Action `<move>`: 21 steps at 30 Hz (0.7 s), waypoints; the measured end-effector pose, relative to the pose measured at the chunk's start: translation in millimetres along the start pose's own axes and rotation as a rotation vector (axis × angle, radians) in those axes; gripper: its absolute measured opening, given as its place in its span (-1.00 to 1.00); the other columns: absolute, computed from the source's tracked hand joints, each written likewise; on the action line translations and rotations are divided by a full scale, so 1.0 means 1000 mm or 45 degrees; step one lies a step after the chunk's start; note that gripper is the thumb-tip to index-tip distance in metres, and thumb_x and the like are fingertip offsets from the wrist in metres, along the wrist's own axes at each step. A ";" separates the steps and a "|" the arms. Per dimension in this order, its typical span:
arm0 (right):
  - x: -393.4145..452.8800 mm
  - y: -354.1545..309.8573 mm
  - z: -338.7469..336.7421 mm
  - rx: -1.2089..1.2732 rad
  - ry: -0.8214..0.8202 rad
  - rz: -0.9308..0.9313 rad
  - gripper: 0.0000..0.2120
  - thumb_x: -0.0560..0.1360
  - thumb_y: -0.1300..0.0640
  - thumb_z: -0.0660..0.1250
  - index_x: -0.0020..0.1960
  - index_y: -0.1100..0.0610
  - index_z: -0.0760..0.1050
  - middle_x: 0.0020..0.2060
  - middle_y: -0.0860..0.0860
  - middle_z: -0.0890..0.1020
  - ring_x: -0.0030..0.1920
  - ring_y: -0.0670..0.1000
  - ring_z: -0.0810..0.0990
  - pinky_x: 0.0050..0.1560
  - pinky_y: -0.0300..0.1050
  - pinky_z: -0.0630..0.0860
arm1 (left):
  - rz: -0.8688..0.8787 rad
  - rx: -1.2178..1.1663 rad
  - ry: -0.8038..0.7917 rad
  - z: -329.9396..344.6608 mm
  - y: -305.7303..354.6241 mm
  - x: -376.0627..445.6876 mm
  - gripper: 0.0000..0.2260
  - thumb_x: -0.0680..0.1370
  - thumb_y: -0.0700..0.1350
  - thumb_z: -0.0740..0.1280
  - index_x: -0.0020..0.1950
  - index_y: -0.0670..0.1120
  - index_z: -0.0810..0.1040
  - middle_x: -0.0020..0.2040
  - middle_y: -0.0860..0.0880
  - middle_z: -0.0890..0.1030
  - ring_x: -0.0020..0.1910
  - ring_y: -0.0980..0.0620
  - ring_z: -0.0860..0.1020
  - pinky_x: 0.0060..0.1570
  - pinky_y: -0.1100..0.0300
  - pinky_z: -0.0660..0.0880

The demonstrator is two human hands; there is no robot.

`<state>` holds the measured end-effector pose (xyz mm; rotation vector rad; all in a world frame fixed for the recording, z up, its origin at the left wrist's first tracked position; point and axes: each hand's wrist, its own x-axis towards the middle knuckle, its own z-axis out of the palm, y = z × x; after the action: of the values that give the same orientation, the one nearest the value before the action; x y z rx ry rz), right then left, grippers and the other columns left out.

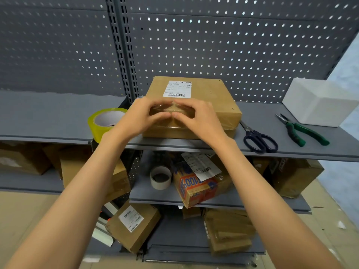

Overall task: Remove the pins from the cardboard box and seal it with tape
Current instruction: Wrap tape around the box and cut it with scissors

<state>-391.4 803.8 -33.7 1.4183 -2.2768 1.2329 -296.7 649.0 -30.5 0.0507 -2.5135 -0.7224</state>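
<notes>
We see the flat brown cardboard box (194, 105) with a white shipping label (177, 89) lying on the grey metal shelf (58, 113), in front of the grey perforated back panel (213, 45). Our left hand (139, 117) and right hand (196, 119) meet on its near top edge, fingertips and thumbs touching, fingers gently curved and pressing a strip of clear tape (171, 108) onto the cardboard; neither hand closes around anything. At 9 o'clock from the box stands a yellowish roll of packing tape (103, 123), just beside our left wrist. At 3 o'clock lie dark-handled scissors (258, 138), then green-handled pliers (303, 129), then a white foam block (318, 101). Pins cannot be made out
</notes>
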 end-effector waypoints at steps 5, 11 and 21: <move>-0.004 0.005 0.019 -0.137 0.232 -0.086 -0.72 0.43 -0.02 0.42 0.09 0.06 0.64 0.06 -0.05 0.67 0.15 -0.02 0.58 0.20 -0.04 0.42 | 0.161 0.077 -0.008 0.006 -0.004 -0.001 -0.63 0.52 -0.18 0.36 0.32 -0.10 0.49 0.27 0.08 0.48 0.28 0.12 0.43 0.28 0.34 0.30; -0.005 0.008 0.024 -0.175 0.298 -0.132 -0.76 0.44 0.01 0.40 0.06 0.07 0.65 0.03 -0.04 0.68 0.11 -0.01 0.59 0.15 -0.13 0.33 | 0.198 0.262 -0.071 0.009 -0.014 0.003 -0.54 0.48 -0.23 0.39 0.37 -0.13 0.43 0.33 -0.07 0.48 0.30 -0.08 0.43 0.29 0.18 0.25; -0.008 0.003 0.029 -0.285 0.357 -0.133 -0.79 0.44 0.06 0.40 0.04 0.10 0.65 -0.01 -0.02 0.69 0.08 0.01 0.61 0.15 -0.13 0.34 | 0.185 0.220 0.014 0.011 -0.008 -0.002 -0.61 0.49 -0.21 0.37 0.33 -0.09 0.48 0.29 -0.04 0.53 0.28 -0.04 0.47 0.29 0.03 0.37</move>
<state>-382.3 788.0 -58.4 1.1863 -2.0503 1.0351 -301.1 648.4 -43.8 -0.0660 -2.5324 -0.4448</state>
